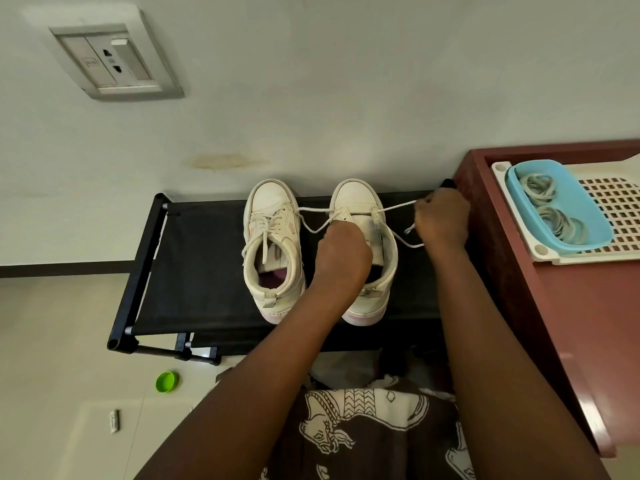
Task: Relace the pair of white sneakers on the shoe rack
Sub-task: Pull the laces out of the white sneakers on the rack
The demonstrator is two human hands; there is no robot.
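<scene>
Over part-laced sneaker [356, 197]: left hand [341, 254], fingers curled, gripping lace [398, 205] at eyelets. Just right of that shoe: right hand [441, 220], fist closed on same lace, strand taut from toe-end eyelet, loose tip beside hand. Just left of left hand: laced sneaker [272, 237]. Both sneakers on shoe rack [201, 265]. Right of right hand: blue tray [588, 216].
</scene>
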